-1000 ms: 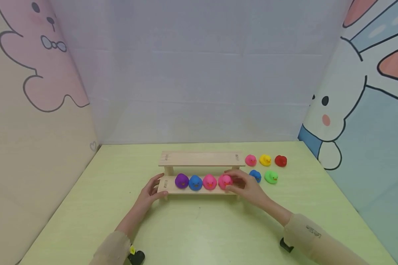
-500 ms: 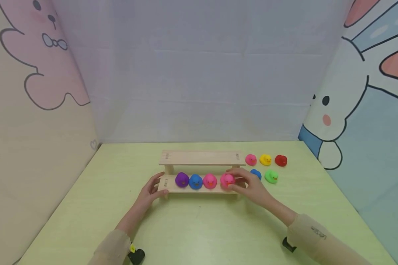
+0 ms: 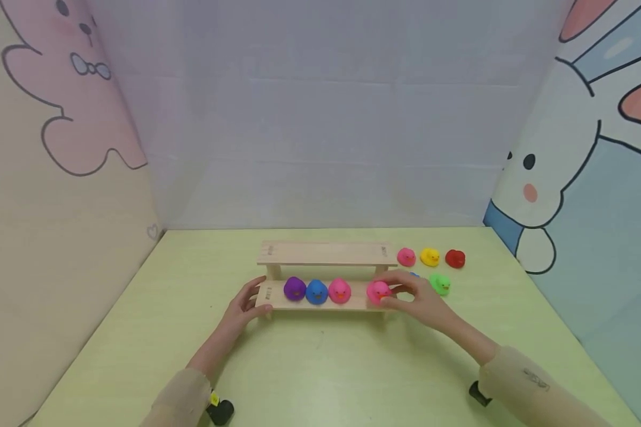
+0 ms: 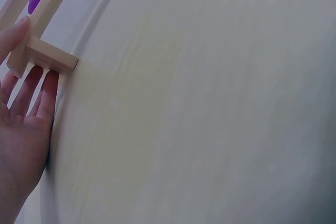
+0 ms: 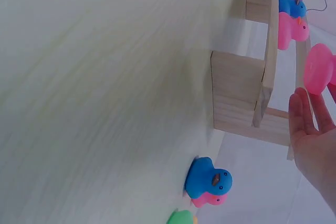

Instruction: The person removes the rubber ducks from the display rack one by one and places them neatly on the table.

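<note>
A two-tier wooden display rack (image 3: 326, 254) stands on the table. My left hand (image 3: 244, 305) grips the left end of its lower shelf (image 3: 359, 295), thumb at the front edge and fingers behind. Along that shelf sit a purple rubber duck (image 3: 295, 289), a blue rubber duck (image 3: 317, 292) and a pink rubber duck (image 3: 339, 291), side by side. With thumb and fingers, my right hand (image 3: 427, 303) pinches another pink rubber duck (image 3: 377, 291) over the shelf's right end. In the right wrist view that duck's underside (image 5: 317, 72) shows, apart from the board.
Right of the rack lie a pink duck (image 3: 406, 257), a yellow duck (image 3: 430, 257), a red duck (image 3: 455, 258) and a green duck (image 3: 440, 284). A blue duck (image 5: 202, 178) is mostly hidden behind my right hand in the head view. The upper shelf bears nothing.
My right hand has moved right with the pink duck, widening the gap to the other pink duck and covering more of the loose blue one. My left hand stays on the shelf.
</note>
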`<action>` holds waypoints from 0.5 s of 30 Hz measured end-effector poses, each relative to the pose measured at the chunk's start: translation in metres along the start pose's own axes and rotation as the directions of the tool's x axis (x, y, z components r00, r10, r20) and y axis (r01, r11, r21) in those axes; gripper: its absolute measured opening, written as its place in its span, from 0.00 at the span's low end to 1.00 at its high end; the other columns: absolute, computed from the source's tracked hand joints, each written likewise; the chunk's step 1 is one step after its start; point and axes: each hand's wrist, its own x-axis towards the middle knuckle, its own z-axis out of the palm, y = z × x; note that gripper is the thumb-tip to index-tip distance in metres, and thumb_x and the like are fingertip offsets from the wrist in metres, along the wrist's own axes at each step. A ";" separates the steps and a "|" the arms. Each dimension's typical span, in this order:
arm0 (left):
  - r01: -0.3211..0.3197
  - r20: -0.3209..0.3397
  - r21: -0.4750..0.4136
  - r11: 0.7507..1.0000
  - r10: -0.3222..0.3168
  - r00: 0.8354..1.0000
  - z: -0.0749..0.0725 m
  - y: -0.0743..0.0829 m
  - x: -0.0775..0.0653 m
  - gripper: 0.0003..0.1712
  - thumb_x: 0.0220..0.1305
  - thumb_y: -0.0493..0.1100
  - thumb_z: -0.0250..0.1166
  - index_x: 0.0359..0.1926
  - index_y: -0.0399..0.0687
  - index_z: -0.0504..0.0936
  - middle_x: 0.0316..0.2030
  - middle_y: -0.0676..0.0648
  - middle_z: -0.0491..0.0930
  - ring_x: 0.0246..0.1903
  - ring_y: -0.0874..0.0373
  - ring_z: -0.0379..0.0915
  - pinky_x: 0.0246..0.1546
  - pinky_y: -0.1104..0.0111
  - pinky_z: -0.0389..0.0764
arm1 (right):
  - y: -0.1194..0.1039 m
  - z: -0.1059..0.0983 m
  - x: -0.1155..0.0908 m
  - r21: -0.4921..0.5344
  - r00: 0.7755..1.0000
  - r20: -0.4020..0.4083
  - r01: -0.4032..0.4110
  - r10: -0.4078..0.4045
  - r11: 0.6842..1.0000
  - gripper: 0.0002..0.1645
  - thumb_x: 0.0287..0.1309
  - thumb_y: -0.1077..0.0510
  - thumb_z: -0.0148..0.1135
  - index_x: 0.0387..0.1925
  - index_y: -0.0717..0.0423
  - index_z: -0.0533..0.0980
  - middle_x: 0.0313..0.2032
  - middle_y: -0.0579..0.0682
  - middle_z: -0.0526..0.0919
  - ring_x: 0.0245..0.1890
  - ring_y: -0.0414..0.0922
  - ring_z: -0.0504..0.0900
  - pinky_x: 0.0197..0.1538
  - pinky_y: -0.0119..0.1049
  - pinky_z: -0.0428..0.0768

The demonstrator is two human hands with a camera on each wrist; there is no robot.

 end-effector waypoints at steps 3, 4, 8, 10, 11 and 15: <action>0.012 0.003 -0.006 1.000 -0.012 1.000 0.001 -0.001 -0.001 0.41 0.63 0.40 0.68 0.74 0.58 0.60 0.67 0.38 0.68 0.51 0.61 0.77 0.52 0.73 0.76 | 0.001 -0.009 -0.004 -0.013 1.000 0.000 -0.005 0.005 1.000 0.25 0.59 0.55 0.69 0.58 0.50 0.77 0.56 0.50 0.82 0.49 0.31 0.79 0.52 0.35 0.83; 0.015 0.007 -0.002 1.000 -0.015 1.000 0.002 -0.002 -0.002 0.42 0.63 0.40 0.68 0.74 0.57 0.60 0.67 0.38 0.68 0.51 0.61 0.77 0.52 0.73 0.75 | 0.001 -0.012 -0.005 -0.010 1.000 0.001 0.001 -0.001 1.000 0.25 0.59 0.56 0.69 0.58 0.51 0.77 0.56 0.51 0.82 0.49 0.31 0.80 0.51 0.34 0.83; 0.016 0.013 0.003 1.000 -0.016 1.000 0.003 -0.002 -0.003 0.42 0.63 0.40 0.67 0.75 0.57 0.59 0.67 0.38 0.67 0.50 0.63 0.77 0.52 0.73 0.76 | 0.002 -0.027 -0.007 -0.012 0.999 -0.017 0.048 -0.048 0.999 0.24 0.59 0.59 0.68 0.58 0.53 0.77 0.53 0.50 0.82 0.47 0.33 0.81 0.48 0.28 0.82; 0.004 0.005 0.005 1.000 -0.004 1.000 0.003 0.000 -0.003 0.42 0.64 0.40 0.67 0.75 0.56 0.59 0.67 0.38 0.68 0.51 0.63 0.77 0.52 0.74 0.76 | 0.002 -0.035 -0.006 -0.021 0.996 -0.048 0.073 -0.074 0.997 0.25 0.58 0.61 0.69 0.57 0.53 0.77 0.52 0.50 0.82 0.47 0.32 0.79 0.48 0.26 0.82; 0.001 -0.002 0.003 1.000 -0.001 1.000 0.003 0.001 -0.002 0.42 0.63 0.40 0.67 0.74 0.57 0.59 0.67 0.38 0.68 0.51 0.63 0.77 0.52 0.74 0.76 | 0.002 -0.039 -0.005 -0.028 0.995 -0.064 0.079 -0.080 0.997 0.25 0.58 0.62 0.69 0.57 0.52 0.77 0.53 0.50 0.82 0.48 0.31 0.79 0.48 0.25 0.82; -0.011 -0.010 0.012 1.000 0.011 1.000 0.002 0.005 -0.003 0.41 0.64 0.40 0.67 0.75 0.55 0.59 0.67 0.36 0.68 0.51 0.61 0.76 0.52 0.75 0.75 | 0.002 -0.054 -0.005 -0.051 0.989 -0.119 0.080 -0.085 0.995 0.25 0.57 0.64 0.69 0.57 0.53 0.76 0.54 0.51 0.80 0.52 0.27 0.75 0.49 0.22 0.80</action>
